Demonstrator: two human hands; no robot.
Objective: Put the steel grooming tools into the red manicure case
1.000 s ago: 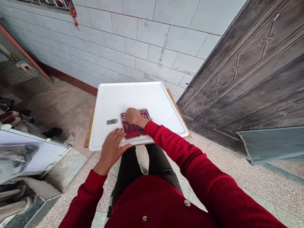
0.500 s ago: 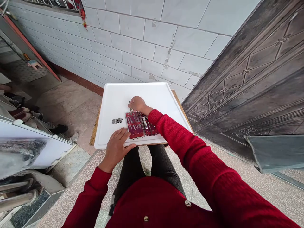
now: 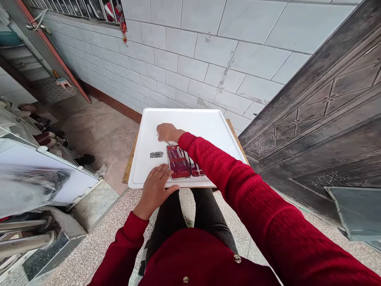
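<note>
A dark red manicure case point(image 3: 180, 173) lies unfolded near the front edge of the white tabletop, with several slim metal tools strapped inside. Its right half is partly covered by my right sleeve. Spread over the table's front edge, my left hand point(image 3: 155, 186) rests its fingertips against the case's left side. Beyond the case, my right hand point(image 3: 166, 132) is closed in a pinch around a thin metal tool point(image 3: 168, 143); only its ends show, so I cannot tell its kind. Nail clippers point(image 3: 156, 154) lie on the table, left of the case.
The white tabletop point(image 3: 205, 123) has a raised rim and sits on a wooden board point(image 3: 130, 167). A tiled wall point(image 3: 184, 67) rises behind it. To the right is a dark metal door point(image 3: 315, 115). Shoes point(image 3: 46, 139) stand on a rack at the left.
My right hand has moved left, away from the case's top edge, with the thin tool in it. My left hand stays by the case. The camera view has shifted slightly.
</note>
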